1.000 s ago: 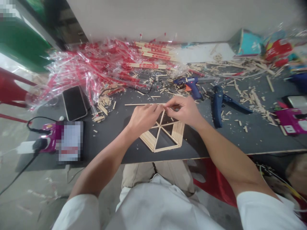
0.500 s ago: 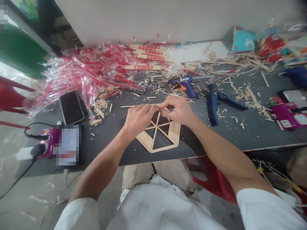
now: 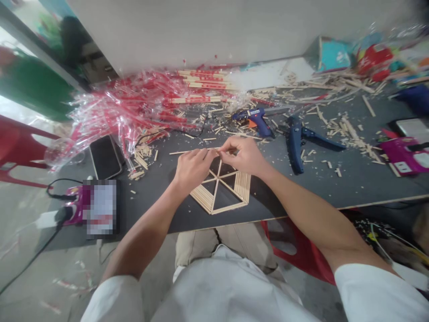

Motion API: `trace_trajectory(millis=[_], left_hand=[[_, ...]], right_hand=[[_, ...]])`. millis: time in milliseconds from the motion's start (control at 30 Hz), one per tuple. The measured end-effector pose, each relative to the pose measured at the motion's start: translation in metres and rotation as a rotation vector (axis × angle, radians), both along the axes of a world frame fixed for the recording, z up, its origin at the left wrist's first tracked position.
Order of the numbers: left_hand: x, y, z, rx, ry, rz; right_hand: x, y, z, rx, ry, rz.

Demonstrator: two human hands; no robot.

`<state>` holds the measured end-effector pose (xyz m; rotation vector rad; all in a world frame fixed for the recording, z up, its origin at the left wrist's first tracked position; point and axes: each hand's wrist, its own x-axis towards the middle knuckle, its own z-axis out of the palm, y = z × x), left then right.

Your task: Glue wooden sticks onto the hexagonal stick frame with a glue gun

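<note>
A flat hexagonal frame [image 3: 241, 187] of light wooden chopsticks, with spokes crossing at its centre, lies near the table's front edge. Its left and right sides are filled with rows of sticks. Over its far edge, my left hand [image 3: 195, 167] and my right hand [image 3: 244, 155] meet, fingertips pinched together. Between them shows a bit of chopstick wood, mostly covered by the fingers. One long chopstick [image 3: 177, 153] sticks out to the left behind my left hand. My hands hide the far part of the frame.
Behind lie a blue glue gun [image 3: 263, 123] and a blue-handled cutter [image 3: 295, 145]. Wrapped chopsticks and red plastic sleeves [image 3: 134, 98] heap at the back left. Stick offcuts [image 3: 353, 134] litter the right. A phone [image 3: 105, 156] and a purple power strip [image 3: 78, 203] are at left.
My hands stay pinched at the frame's far edge, with only a slight shift of the fingers. The whole view has swung a little; the frame lies as before.
</note>
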<state>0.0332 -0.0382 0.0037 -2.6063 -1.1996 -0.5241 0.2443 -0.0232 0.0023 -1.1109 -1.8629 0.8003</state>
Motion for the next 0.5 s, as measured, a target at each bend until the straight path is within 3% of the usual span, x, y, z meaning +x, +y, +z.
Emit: trace_trajectory(millis=[100,233,367,500], left_hand=[[-0.002,0.0,-0.003,0.032,-0.04,-0.043],[0.0,-0.001,-0.007,0.036,-0.081,-0.057],[0.0,0.0,-0.011,-0.018,-0.147,-0.043],[-0.002,0.002,-0.015,-0.058,-0.199,-0.017]], right_hand=[[0.002,0.001,0.005,-0.036,-0.024,0.016],[0.021,0.006,0.023,0.072,-0.03,-0.069],[0.063,0.007,0.045,0.01,-0.082,-0.365],[0.111,-0.007,0.05,-0.214,-0.447,-0.667]])
